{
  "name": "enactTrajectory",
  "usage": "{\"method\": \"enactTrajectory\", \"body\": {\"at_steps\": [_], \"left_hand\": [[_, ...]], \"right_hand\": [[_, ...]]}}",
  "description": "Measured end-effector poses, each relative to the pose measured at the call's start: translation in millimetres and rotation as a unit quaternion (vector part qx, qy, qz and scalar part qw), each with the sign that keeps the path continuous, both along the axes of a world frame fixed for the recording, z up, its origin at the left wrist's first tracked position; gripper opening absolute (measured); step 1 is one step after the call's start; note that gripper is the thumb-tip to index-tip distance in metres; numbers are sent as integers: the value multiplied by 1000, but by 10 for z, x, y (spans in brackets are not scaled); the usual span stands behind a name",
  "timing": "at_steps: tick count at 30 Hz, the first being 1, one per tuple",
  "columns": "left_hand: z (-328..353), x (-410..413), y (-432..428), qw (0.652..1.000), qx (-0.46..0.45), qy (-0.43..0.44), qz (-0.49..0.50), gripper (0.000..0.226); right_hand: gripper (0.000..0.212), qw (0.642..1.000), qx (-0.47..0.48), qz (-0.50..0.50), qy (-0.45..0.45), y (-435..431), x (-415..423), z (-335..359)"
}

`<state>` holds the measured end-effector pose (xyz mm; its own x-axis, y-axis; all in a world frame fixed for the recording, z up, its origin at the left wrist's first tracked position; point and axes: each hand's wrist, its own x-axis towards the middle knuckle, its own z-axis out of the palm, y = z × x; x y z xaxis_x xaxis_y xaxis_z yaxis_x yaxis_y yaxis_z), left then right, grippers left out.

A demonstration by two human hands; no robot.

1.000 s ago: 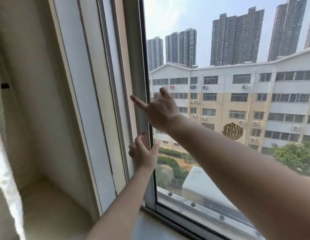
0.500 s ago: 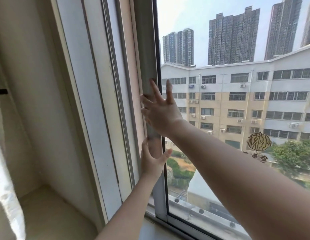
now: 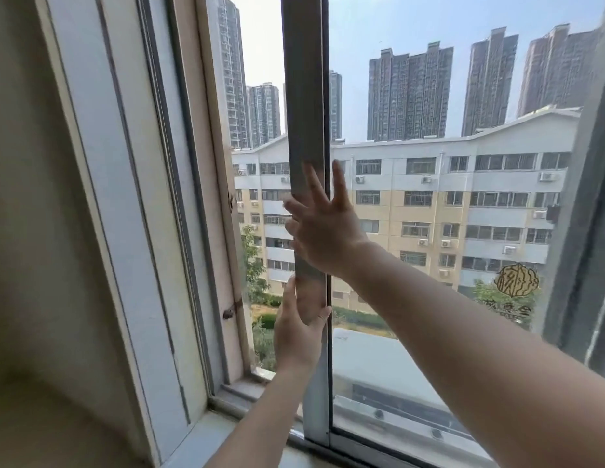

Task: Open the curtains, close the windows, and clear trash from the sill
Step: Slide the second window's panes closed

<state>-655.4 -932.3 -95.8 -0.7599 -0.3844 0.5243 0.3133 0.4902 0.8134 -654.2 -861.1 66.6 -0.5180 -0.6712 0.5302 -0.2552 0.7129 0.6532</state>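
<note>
The sliding sash [image 3: 306, 130] has moved right since a second ago, widening the gap beside the frame [image 3: 223, 231]; right hand [image 3: 323, 231] and left hand [image 3: 299, 329], both open-palmed, press its stile; closing looks undone.

the grey-framed sliding window sash [image 3: 306, 130] stands upright, partly open, a gap between it and the left window frame [image 3: 223, 197].

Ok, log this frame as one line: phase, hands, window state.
phase: closing window | left hand: flat on sash stile, low | right hand: fingers spread on stile, higher | window: gap open at left frame
</note>
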Motion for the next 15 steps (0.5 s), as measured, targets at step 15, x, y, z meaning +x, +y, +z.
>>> {"method": "enactTrajectory", "body": {"at_steps": [15], "left_hand": [[-45, 454, 1225, 996, -21, 11, -87, 87]], "right_hand": [[30, 1000, -8, -7, 10, 1239, 456, -28]]}}
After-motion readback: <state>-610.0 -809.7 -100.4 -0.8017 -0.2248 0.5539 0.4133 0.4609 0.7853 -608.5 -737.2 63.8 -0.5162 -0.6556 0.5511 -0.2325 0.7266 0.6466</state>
